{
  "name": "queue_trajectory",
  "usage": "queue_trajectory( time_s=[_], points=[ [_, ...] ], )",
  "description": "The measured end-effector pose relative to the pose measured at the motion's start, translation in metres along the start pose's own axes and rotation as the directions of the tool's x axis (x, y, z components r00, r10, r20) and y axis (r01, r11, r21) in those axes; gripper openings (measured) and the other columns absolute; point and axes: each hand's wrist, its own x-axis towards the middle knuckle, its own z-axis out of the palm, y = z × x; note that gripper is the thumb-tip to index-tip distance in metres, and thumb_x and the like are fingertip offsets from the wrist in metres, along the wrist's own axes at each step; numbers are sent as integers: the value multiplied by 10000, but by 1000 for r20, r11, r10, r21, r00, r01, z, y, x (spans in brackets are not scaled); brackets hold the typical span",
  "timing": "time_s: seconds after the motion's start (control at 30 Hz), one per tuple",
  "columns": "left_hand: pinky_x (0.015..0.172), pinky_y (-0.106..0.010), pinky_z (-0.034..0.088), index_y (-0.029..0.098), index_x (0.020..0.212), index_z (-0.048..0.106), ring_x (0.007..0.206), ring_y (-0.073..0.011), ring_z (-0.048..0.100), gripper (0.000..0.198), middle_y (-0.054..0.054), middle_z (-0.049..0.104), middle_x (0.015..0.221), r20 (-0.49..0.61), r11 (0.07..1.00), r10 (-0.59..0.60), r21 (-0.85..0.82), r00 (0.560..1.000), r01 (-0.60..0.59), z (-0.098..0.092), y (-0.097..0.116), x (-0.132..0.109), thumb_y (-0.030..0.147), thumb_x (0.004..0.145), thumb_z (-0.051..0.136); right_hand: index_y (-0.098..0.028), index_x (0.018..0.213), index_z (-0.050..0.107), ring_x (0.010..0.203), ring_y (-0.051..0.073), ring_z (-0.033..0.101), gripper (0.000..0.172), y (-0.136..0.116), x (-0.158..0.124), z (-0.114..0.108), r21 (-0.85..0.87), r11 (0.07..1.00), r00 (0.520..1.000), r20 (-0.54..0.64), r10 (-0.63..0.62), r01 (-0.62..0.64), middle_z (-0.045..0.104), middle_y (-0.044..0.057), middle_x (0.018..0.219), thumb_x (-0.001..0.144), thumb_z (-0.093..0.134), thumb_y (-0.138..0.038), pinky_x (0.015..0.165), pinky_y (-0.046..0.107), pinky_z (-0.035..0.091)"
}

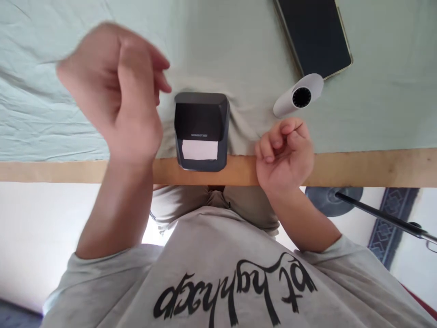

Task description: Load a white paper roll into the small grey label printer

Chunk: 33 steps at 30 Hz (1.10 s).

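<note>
A small black label printer (pixel 201 123) stands at the table's near edge, with a strip of white paper (pixel 200 149) showing at its slot. My left hand (pixel 116 95) is raised just left of the printer and is blurred by motion. Its fingers are curled together, and nothing shows in them. My right hand (pixel 285 150) rests at the wooden table edge (pixel 375 166), right of the printer. It is a loose fist with nothing in it. Just beyond that fist, a white paper roll (pixel 298 96) with a black core lies on its side.
A pale green wrinkled cloth (pixel 68 114) covers the table. A dark tablet (pixel 314 34) lies at the far right, touching the roll. Below the table edge are my grey shirt, a round dark stand base (pixel 327 200) with a black rod, and a patterned rug (pixel 392 218).
</note>
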Motion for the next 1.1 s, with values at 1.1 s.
queue_trajectory(
  time_s=[1.1],
  points=[
    [1077, -451, 452, 221, 1414, 536, 1263, -298, 620, 646, -137, 661, 1375, 359, 939, -298, 275, 885, 205, -28, 4, -81, 656, 1049, 227, -265, 775, 561, 456, 72, 351, 358, -11, -9, 25, -52, 998, 994, -100, 33, -38, 471, -78, 622, 886, 767, -537, 403, 242, 279]
  ],
)
